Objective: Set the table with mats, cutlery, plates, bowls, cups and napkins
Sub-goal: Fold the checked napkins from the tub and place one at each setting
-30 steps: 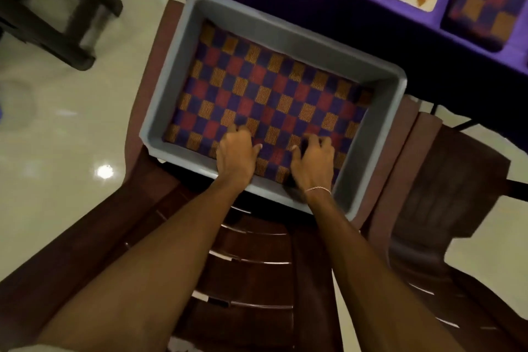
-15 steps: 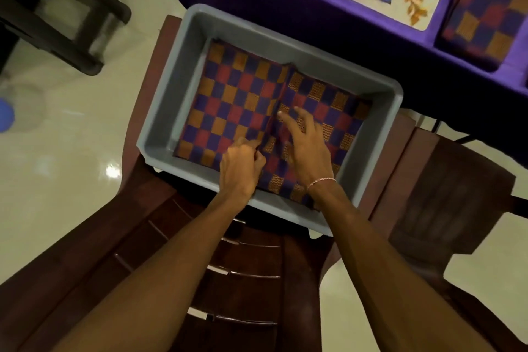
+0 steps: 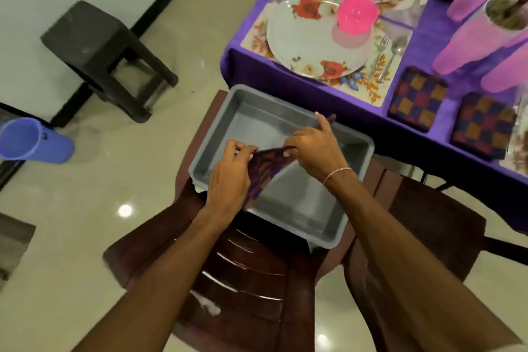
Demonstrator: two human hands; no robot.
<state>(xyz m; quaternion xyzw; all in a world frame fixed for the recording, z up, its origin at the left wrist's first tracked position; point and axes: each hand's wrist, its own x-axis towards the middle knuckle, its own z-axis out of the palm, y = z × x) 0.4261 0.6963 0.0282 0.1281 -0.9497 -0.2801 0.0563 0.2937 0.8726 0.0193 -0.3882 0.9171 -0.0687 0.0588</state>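
A checkered purple, red and orange napkin (image 3: 264, 167) is lifted above the grey bin (image 3: 300, 208), bunched between both hands. My left hand (image 3: 228, 177) grips its near end and my right hand (image 3: 314, 148) pinches its far end, index finger raised. The bin sits on a brown chair (image 3: 245, 274) and its floor now shows bare. On the purple table (image 3: 423, 37) lie a floral plate (image 3: 308, 40) with a pink bowl (image 3: 357, 16), a fork and spoon (image 3: 388, 54), two folded checkered napkins (image 3: 415, 97), and pink cups (image 3: 471, 46).
A second brown chair (image 3: 428, 226) stands to the right of the first. A dark plastic stool (image 3: 97, 46) is at the left by the wall, and a blue cup (image 3: 31, 141) lies at the far left. Glossy tiled floor surrounds the chairs.
The napkin that lay flat in the bin has been gathered and lifted out by both hands. The view has tilted up, showing more of the set table.
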